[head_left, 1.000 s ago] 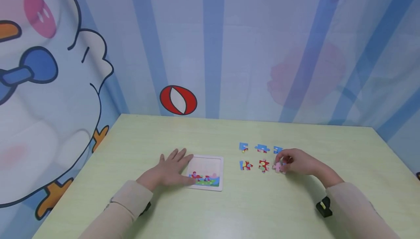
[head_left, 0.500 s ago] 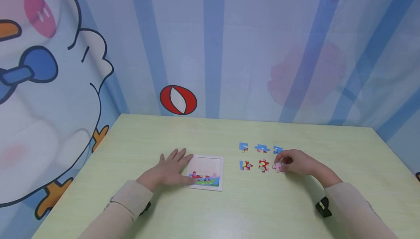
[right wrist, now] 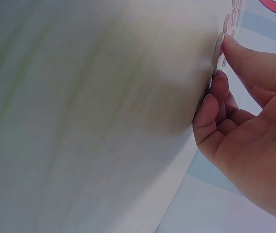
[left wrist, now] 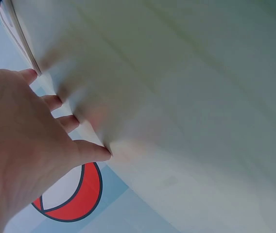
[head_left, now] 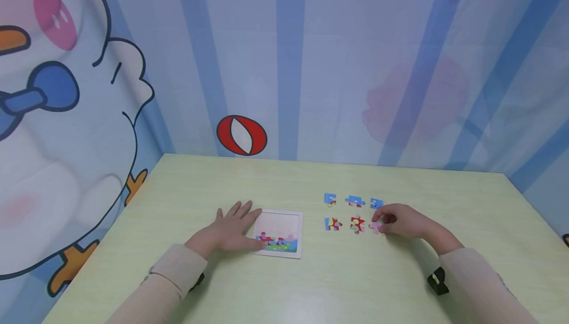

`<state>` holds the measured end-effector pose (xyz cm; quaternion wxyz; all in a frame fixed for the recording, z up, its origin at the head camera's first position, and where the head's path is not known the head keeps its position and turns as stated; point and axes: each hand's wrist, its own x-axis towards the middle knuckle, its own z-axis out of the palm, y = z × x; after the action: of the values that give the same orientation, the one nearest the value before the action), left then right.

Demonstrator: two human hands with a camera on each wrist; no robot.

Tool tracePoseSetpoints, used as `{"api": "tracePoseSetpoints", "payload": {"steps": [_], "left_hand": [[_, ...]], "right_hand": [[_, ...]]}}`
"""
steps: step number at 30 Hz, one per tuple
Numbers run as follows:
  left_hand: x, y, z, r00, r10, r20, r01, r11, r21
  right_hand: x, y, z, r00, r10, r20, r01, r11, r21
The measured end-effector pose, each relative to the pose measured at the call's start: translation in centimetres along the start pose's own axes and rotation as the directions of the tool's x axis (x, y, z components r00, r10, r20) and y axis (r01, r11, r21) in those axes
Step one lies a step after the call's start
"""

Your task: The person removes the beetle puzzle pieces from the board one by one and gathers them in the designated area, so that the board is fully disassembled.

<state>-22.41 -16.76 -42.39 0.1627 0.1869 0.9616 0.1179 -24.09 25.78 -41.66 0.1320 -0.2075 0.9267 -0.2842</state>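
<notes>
My left hand [head_left: 231, 230] lies with fingers spread over the left side of a square puzzle tray [head_left: 300, 235]. Its thumb reaches over the lower left corner, where joined pieces [head_left: 284, 246] in green, blue and red fill the bottom of the tray. On the right, my right hand [head_left: 402, 220] pinches a pink puzzle piece [head_left: 375, 227] at table level, thumb and curled fingers at its edges. The fingers cover part of that piece. From the side, the right wrist view shows the thumb [right wrist: 245, 53] right at the thin piece edges.
Left of the pink piece lie a red-and-yellow piece [head_left: 357, 224] and a blue-and-red one [head_left: 332, 223]. Behind them is a row of mostly blue pieces [head_left: 354, 200]. The pale wooden table [head_left: 311, 294] ends at a striped cloth backdrop [head_left: 329, 67].
My right hand and the pink piece have shifted only very slightly, and less of the piece's blue part shows beside the fingers. My left hand stays in place on the tray.
</notes>
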Motion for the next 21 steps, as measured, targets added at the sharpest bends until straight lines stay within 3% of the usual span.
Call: {"api": "tracePoseSetpoints", "payload": {"steps": [13,21], "left_hand": [[0.0,-0.1,-0.1,1.000,0.008,-0.004,-0.008,1.000,-0.006],[-0.1,-0.1,-0.2,1.000,0.011,0.002,-0.011,0.999,-0.039]], "right_hand": [[-0.1,-0.2,-0.5,1.000,-0.006,-0.010,0.006,1.000,-0.002],[0.5,-2.7,-1.6,0.998,-0.049,-0.036,0.050,0.999,0.019]]}}
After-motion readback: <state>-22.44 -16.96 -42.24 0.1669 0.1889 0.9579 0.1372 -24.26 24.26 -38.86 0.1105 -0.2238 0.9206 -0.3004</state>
